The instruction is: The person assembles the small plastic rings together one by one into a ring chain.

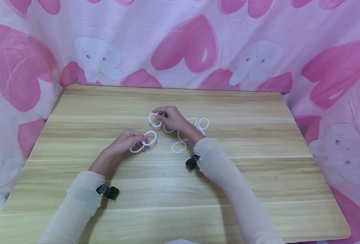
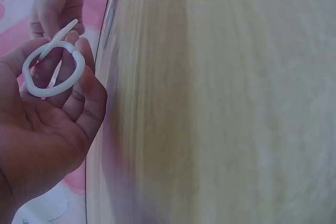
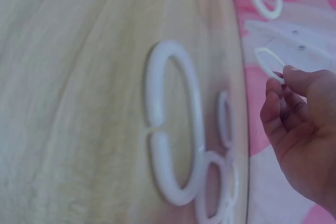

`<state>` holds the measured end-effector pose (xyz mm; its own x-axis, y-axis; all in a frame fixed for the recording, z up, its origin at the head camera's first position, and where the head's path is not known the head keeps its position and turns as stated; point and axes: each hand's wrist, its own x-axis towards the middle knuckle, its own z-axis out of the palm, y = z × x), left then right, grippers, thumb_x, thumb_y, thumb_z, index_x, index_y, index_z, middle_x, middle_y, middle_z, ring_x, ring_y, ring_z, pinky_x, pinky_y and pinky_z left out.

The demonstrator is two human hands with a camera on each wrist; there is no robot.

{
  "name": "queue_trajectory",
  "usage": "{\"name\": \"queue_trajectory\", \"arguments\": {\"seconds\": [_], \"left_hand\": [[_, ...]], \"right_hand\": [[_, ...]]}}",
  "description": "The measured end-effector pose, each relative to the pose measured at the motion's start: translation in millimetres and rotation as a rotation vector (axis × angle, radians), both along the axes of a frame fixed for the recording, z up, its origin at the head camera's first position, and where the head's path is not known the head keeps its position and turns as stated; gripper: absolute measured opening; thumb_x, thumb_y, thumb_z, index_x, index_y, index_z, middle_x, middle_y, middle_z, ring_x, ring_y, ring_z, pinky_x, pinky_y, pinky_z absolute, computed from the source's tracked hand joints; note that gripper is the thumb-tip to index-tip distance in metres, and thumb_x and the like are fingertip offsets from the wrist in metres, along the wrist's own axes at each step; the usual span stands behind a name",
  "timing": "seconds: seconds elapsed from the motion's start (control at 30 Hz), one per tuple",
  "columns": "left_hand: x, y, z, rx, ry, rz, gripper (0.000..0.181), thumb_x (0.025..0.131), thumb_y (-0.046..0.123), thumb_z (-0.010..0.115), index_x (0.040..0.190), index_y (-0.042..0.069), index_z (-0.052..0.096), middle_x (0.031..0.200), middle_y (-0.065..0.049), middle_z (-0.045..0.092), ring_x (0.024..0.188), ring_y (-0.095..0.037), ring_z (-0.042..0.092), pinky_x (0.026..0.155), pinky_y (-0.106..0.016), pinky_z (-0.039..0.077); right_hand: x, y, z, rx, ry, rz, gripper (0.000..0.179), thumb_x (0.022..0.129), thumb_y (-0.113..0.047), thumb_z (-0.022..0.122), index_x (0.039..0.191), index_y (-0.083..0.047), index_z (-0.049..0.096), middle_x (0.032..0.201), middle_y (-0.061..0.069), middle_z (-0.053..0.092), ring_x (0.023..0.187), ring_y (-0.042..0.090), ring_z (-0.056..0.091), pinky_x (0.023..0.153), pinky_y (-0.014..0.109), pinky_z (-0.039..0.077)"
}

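My left hand (image 1: 126, 139) pinches two linked white plastic oval rings, each a link with a small gap; the upper ring (image 1: 156, 138) points away from the fingertips and the lower ring (image 1: 131, 149) hangs below. In the left wrist view one ring (image 2: 27, 80) faces the camera across the fingers, and the other ring (image 2: 65, 31) is seen edge-on behind it. Farther forward, my right hand (image 1: 174, 118) holds a single white ring (image 1: 150, 119) between thumb and fingertips. That ring (image 3: 262, 56) stands out beyond the thumb in the right wrist view.
Several more white rings lie on the wooden table (image 1: 155, 189) under and beside the right forearm. One loose ring (image 1: 173, 149) is closest to me, another ring (image 1: 208, 123) farther right. A pink heart-patterned curtain (image 1: 137, 40) borders the table's back and sides.
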<state>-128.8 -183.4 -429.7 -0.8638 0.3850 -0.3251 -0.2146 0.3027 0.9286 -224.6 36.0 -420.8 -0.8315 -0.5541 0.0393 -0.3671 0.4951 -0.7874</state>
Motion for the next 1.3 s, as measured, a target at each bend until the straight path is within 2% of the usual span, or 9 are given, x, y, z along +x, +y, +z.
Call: {"name": "queue_trajectory", "arguments": {"seconds": [0.4, 0.63, 0.8, 0.93, 1.07, 1.3], "left_hand": [[-1.8, 3.3, 4.1, 0.002, 0.037, 0.006, 0.035, 0.101, 0.012, 0.055, 0.114, -0.018, 0.066, 0.073, 0.002, 0.074, 0.070, -0.007, 0.066, 0.067, -0.022, 0.054], [-2.9, 6.0, 5.8, -0.008, 0.057, 0.000, 0.035, 0.101, 0.013, 0.054, 0.114, -0.017, 0.067, 0.079, -0.001, 0.075, 0.073, -0.008, 0.068, 0.070, -0.023, 0.056], [-4.0, 6.7, 6.1, -0.033, 0.063, -0.008, 0.035, 0.102, 0.014, 0.052, 0.115, -0.015, 0.068, 0.083, -0.007, 0.076, 0.076, -0.009, 0.068, 0.072, -0.024, 0.056], [-4.0, 7.0, 7.3, -0.051, 0.059, -0.009, 0.035, 0.101, 0.015, 0.053, 0.115, -0.013, 0.069, 0.087, -0.011, 0.077, 0.077, -0.010, 0.068, 0.073, -0.024, 0.056], [-3.5, 7.0, 7.6, -0.050, 0.061, -0.009, 0.035, 0.101, 0.014, 0.053, 0.115, -0.013, 0.069, 0.087, -0.010, 0.078, 0.076, -0.010, 0.069, 0.074, -0.024, 0.056], [-1.8, 7.9, 6.3, -0.043, 0.067, -0.021, 0.033, 0.099, 0.012, 0.055, 0.109, -0.015, 0.070, 0.079, -0.004, 0.075, 0.073, -0.008, 0.068, 0.070, -0.023, 0.056]], "right_hand": [[17.7, -2.1, 26.3, -0.098, -0.046, -0.019, 0.023, 0.096, -0.011, 0.068, 0.116, -0.002, 0.075, 0.083, 0.016, 0.074, 0.064, 0.006, 0.057, 0.059, 0.017, 0.048], [26.4, -2.3, 30.6, -0.115, -0.073, -0.018, 0.021, 0.095, -0.010, 0.069, 0.112, -0.001, 0.076, 0.079, 0.017, 0.071, 0.060, 0.005, 0.052, 0.053, 0.017, 0.044], [30.6, -3.4, 31.4, -0.086, -0.052, -0.004, 0.020, 0.094, -0.010, 0.070, 0.110, -0.001, 0.077, 0.075, 0.009, 0.069, 0.063, 0.006, 0.052, 0.056, 0.016, 0.044], [31.8, -4.5, 30.2, -0.071, -0.036, 0.003, 0.019, 0.094, -0.009, 0.070, 0.110, -0.001, 0.077, 0.078, 0.009, 0.071, 0.066, 0.006, 0.053, 0.058, 0.015, 0.044], [32.8, -6.2, 28.8, -0.047, -0.025, 0.019, 0.019, 0.094, -0.008, 0.070, 0.110, -0.001, 0.077, 0.080, 0.011, 0.073, 0.064, 0.005, 0.051, 0.057, 0.014, 0.042], [35.7, -8.6, 28.2, 0.035, 0.019, 0.044, 0.018, 0.094, -0.008, 0.069, 0.108, -0.001, 0.078, 0.077, 0.010, 0.073, 0.061, 0.004, 0.050, 0.054, 0.013, 0.040]]}}
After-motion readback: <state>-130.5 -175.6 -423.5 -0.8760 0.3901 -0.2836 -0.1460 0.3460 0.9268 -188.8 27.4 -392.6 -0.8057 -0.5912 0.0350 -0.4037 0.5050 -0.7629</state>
